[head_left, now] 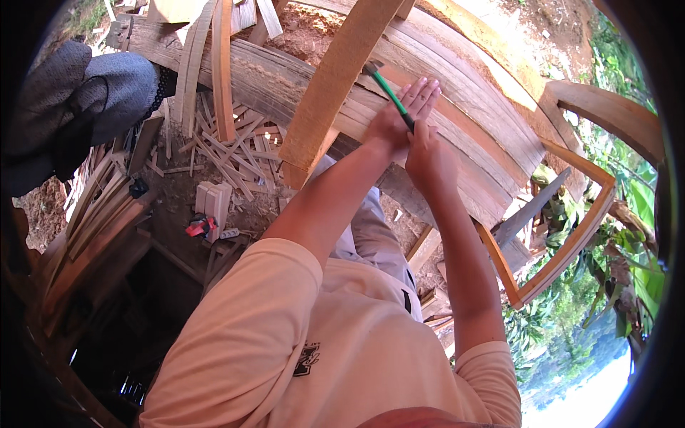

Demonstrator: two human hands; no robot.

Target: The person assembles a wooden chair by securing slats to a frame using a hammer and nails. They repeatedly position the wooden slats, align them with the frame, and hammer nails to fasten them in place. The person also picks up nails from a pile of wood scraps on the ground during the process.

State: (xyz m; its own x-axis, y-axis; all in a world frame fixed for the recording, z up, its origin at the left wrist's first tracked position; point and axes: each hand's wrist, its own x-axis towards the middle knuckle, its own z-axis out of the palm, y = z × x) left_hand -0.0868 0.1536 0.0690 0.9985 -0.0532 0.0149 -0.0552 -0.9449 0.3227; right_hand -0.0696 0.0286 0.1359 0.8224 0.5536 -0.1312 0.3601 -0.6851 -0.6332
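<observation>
My right hand [432,160] is closed around the dark grip of a hammer [387,90] with a green shaft. The hammer's dark head rests near the boards, just right of an upright wooden beam [342,78]. My left hand [394,128] lies on the boards with its fingers stretched out, and the hammer shaft crosses in front of it. Under both hands, long narrow wooden boards [467,128] lie side by side as a slightly curved panel. Whether a nail sits under the hammer head, I cannot make out.
Wood offcuts [239,153] litter the ground on the left, near a red and black object [201,226]. Grey cloth [107,93] hangs at far left. A wooden frame [564,274] and a grey blade-like strip [531,207] stand at right, before green plants [646,264].
</observation>
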